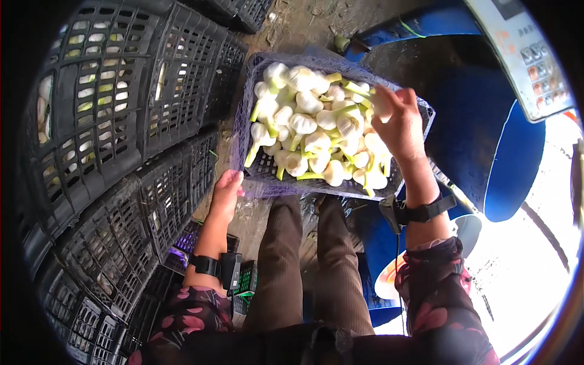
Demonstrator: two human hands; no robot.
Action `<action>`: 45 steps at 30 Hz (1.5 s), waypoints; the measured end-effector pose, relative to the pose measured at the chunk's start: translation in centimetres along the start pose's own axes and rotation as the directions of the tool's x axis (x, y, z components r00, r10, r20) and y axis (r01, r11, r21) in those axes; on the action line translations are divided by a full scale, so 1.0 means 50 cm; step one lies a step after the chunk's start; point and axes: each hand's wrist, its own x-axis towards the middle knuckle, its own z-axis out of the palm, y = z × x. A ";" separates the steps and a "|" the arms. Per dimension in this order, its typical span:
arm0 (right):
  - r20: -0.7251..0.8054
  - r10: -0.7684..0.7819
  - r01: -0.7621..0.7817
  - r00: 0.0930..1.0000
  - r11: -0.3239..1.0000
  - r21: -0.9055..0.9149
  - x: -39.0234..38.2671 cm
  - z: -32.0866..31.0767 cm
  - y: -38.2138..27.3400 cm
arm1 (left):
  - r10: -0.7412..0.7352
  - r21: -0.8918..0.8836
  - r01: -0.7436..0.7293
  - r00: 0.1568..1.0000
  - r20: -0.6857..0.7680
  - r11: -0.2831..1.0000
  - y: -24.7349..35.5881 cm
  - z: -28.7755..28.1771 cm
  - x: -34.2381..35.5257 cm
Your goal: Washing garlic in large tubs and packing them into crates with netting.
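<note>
Garlic bulbs (303, 125) with short cut green stems fill a dark plastic crate (267, 167) in front of me. Purple mesh netting (242, 131) drapes over the crate's left and front edges. My left hand (227, 193) is closed at the near left corner, pinching the netting there. Over the right side of the bulbs, my right hand (398, 121) reaches in with curled fingers. Its fingertips sit against the pale bulbs by the right rim, and what they grip is hidden by glare and by the hand itself.
Stacked black crates (109, 91), some holding more garlic, line the left side. At right stand a blue barrel (517, 164) and a pale panel with buttons (517, 55). A blue tube-like piece (420, 30) lies beyond the crate. Bright glare covers the lower right.
</note>
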 end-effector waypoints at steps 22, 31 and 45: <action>0.096 0.318 -0.265 0.943 0.548 0.793 -0.057 0.175 0.046 | 0.201 0.011 -0.207 0.938 -0.283 0.978 0.023 0.089 -0.046; 0.097 0.274 -0.285 0.957 0.951 0.123 -0.103 0.148 -0.005 | -0.117 -0.027 0.115 0.988 -0.097 0.993 0.016 0.098 -0.059; 0.214 0.024 -0.129 0.977 0.859 0.496 -0.213 0.220 -0.216 | 0.165 0.063 -0.157 0.972 -0.169 0.986 -0.005 0.080 -0.076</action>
